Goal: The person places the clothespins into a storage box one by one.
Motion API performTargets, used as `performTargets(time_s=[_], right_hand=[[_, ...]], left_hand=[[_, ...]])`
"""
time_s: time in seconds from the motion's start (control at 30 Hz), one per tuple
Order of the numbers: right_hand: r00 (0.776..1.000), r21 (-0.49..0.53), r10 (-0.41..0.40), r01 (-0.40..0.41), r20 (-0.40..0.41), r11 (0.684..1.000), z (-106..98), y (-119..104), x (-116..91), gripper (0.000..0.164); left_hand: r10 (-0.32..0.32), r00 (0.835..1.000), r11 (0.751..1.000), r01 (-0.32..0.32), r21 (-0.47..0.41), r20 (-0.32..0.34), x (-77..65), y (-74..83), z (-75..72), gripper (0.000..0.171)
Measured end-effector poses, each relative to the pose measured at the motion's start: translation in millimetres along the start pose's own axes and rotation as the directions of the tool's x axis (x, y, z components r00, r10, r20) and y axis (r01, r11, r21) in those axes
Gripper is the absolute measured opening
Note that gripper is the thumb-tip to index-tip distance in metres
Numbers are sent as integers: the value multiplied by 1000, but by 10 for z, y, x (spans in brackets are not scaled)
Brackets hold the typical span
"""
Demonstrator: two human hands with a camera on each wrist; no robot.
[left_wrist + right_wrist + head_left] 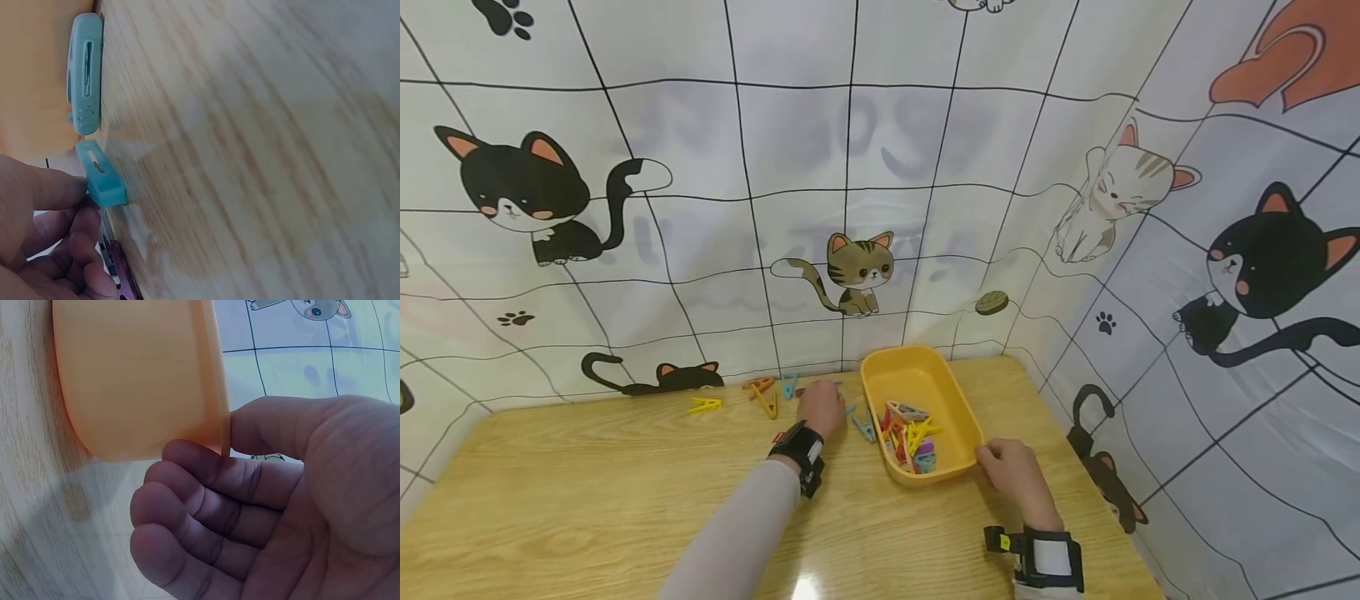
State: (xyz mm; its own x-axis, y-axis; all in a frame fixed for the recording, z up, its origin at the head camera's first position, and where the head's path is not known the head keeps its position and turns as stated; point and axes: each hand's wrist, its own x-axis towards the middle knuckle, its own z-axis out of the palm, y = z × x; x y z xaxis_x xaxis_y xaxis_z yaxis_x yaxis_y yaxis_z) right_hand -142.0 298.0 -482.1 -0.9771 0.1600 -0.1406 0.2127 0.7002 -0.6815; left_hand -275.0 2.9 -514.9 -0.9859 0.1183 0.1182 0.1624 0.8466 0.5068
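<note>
My left hand (pixel 822 408) is low over the tabletop, left of a yellow plastic tray (pixel 951 433). Between thumb and forefinger it pinches the end of a turquoise clothespin (pixel 106 184). A maroon clothespin (pixel 125 272) lies partly hidden behind the curled fingers, and a paler teal clothespin (pixel 86 75) lies against the tray's side. With thumb and forefinger my right hand (pixel 1011 471) grips the tray's rim at its near right corner. Inside the tray is a heap of mixed clothespins (pixel 913 433), yellow, red, purple and other colours.
Left of my left hand, orange clothespins (pixel 763 398), a blue clothespin (pixel 789 385) and a yellow clothespin (pixel 704 405) lie near the back edge of the wooden table (pixel 587 492). A cat-printed curtain (pixel 700 167) hangs behind the table and along its right side.
</note>
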Motion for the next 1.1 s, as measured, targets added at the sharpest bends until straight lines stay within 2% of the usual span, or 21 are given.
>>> performTargets(time_s=[0.13,0.27,0.5,0.63,0.83,1.1], right_hand=[[1000,-3,-1,1,-1,1000,0,1,1,29],[1000,-7,-2,2,-1,1000,-2,5,-2,29],[1000,-12,-4,4,-2,1000,4,14,9,29],[1000,-15,-13,13,-5,1000,11,19,18,29],[1000,-17,-11,11,-3,1000,19,15,22,30],[1000,-15,2,-2,1,1000,17,0,11,29]], left_hand=[[-25,1000,1000,26,-12,10,-2,5,8,49],[-23,1000,999,22,-44,-2,-20,-10,6,49],[59,993,989,-71,-129,-99,-90,-69,-17,56],[81,986,979,-106,-175,-144,-127,-70,-52,57],[96,977,966,-137,-220,-190,-172,8,-116,53],[153,946,937,-231,-261,-287,-252,214,-182,45]])
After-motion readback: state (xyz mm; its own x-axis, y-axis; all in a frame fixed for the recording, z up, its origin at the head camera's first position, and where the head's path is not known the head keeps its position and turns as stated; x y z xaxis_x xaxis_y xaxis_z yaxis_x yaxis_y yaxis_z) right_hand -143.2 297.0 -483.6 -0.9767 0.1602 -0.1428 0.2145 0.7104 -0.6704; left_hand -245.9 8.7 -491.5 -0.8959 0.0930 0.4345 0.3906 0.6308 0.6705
